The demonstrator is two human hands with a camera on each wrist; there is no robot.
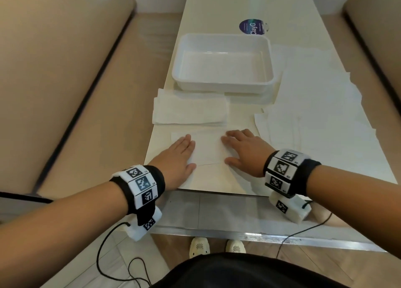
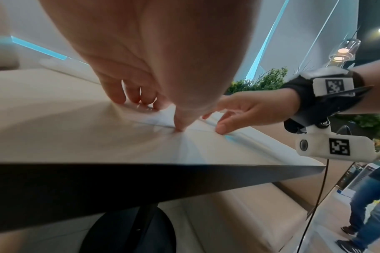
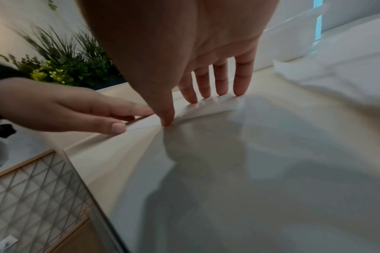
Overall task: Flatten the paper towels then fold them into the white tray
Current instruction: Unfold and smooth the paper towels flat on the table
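A folded white paper towel (image 1: 207, 148) lies flat near the table's front edge. My left hand (image 1: 178, 157) presses its left part, palm down with fingers straight. My right hand (image 1: 240, 146) presses its right part the same way; both thumbs touch the sheet's near edge. In the wrist views my left hand (image 2: 141, 89) and right hand (image 3: 206, 82) lean on the paper with straight fingers. The white tray (image 1: 180, 70) stands behind, with nothing in it. A folded towel stack (image 1: 188, 112) lies in front of the tray, on its left.
Several unfolded paper towels (image 1: 314, 118) are spread over the right side of the table. A round blue label (image 1: 251, 26) lies behind the tray. Beige benches (image 1: 65, 70) flank the narrow table. Another person in jeans (image 2: 368, 205) stands to the right.
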